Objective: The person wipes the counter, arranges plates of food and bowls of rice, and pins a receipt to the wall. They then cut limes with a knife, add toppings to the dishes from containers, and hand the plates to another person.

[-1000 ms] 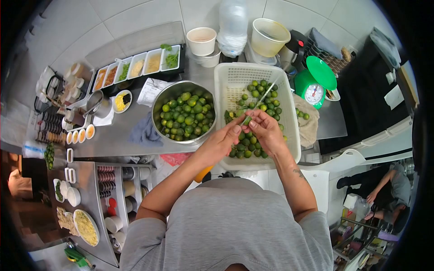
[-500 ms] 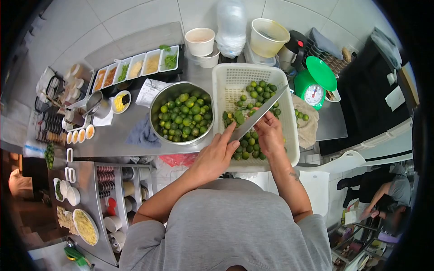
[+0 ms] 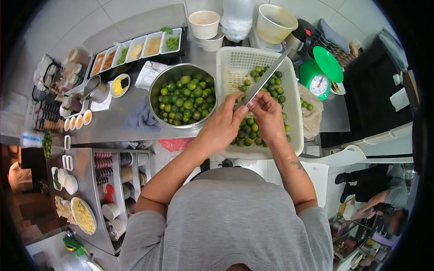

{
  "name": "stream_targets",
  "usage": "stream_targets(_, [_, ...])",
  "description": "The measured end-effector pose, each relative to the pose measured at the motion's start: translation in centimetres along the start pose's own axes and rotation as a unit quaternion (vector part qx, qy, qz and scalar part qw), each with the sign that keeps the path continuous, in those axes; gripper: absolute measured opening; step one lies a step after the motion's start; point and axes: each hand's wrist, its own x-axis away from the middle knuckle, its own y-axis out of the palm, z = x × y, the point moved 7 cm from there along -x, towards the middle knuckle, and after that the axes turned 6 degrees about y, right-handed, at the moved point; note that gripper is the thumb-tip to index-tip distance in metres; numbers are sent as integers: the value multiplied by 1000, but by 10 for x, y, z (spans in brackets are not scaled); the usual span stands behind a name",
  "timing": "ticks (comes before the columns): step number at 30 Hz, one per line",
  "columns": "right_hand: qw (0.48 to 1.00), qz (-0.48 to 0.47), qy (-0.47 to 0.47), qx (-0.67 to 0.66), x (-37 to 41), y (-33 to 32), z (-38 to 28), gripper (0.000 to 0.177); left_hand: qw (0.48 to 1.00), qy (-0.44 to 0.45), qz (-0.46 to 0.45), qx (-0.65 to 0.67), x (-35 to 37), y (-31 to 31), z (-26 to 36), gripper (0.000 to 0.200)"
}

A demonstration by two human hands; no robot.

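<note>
— Since half a second ago the knife (image 3: 266, 77) has swung upward: its tip, then low over the fruit, now reaches the far rim of the basket (image 3: 224, 67). Both hands have risen with it.

— Start close in. What's nearest?

— A grey shirt, then two bare forearms reaching out over the counter's edge.

— And the left hand?

— The left hand (image 3: 222, 125) is closed about the knife's handle end, thumb and forefinger pinched right where the blade begins. The handle itself is buried in the fist.

— The right?

— The right hand (image 3: 267, 116) sits just beside it, fingers drawn in, their tips against the flat of the blade. Whether a small fruit is caught between them, I cannot tell.

— Where's the fruit, then?

— The limes (image 3: 271, 86) lie heaped in the white basket, under and beyond both hands. A steel bowl (image 3: 156, 92) just to the left of the basket is piled with more of the same.

— Farther out?

— A blue cloth (image 3: 142, 119) lies left of the bowl, and a towel (image 3: 311, 118) with a few loose fruits lies right of the basket. Behind the towel stands a green scale (image 3: 318, 74). Along the back wall are a row of white trays (image 3: 135, 47), a cup (image 3: 204, 23), a clear bottle (image 3: 237, 18) and a pale tub (image 3: 273, 22).
</note>
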Motion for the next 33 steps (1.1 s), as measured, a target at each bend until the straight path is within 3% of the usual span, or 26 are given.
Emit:
stream_targets(3, [997, 56, -22, 53, -8, -24, -9, 25, 965, -103, -72, 232, 7, 7, -11, 45])
stream_targets(7, [993, 89, -15, 69, -17, -40, -17, 26, 929, -147, -88, 329, 23, 2, -10, 49])
stream_targets(9, [997, 4, -3, 83, -27, -15, -8, 27, 930, -140, -87, 328, 29, -6, -9, 52])
stream_targets(13, [973, -193, 68, 103, -33, 44, -8, 27, 930, -109, 30, 350, 36, -43, 7, 56])
stream_targets(14, [972, -173, 20, 155, -39, 41, -13, 26, 928, -103, 54, 353, 39, -52, 8, 57])
stream_targets(17, [840, -185, -24, 510, -47, 12, 6, 23, 929, -90, 86, 349, 43, -66, 6, 56])
stream_targets(20, [722, -259, 33, 641, -26, -1, 58, 20, 939, -95, 73, 322, 47, -60, -7, 59])
stream_targets(23, [647, -211, -101, 726, -24, -5, 64, 22, 944, -110, 41, 310, 48, -47, -11, 61])
stream_targets(26, [723, -196, -64, 659, -25, -10, 55, 25, 949, -107, 18, 298, 46, -40, -9, 62])
stream_targets(28, [903, -186, 61, 382, -28, -17, 49, 26, 947, -91, -12, 308, 43, -33, -13, 62])
stream_targets(29, [951, -175, 123, 224, -26, -20, 47, 27, 945, -84, -27, 315, 43, -28, -14, 63])
stream_targets(30, [969, -179, 148, 80, -16, -7, 25, 28, 945, -82, -41, 315, 43, -24, -14, 64])
stream_targets(33, [979, -175, 101, -8, -3, 3, 7, 26, 933, -106, -78, 335, 40, -14, -4, 64])
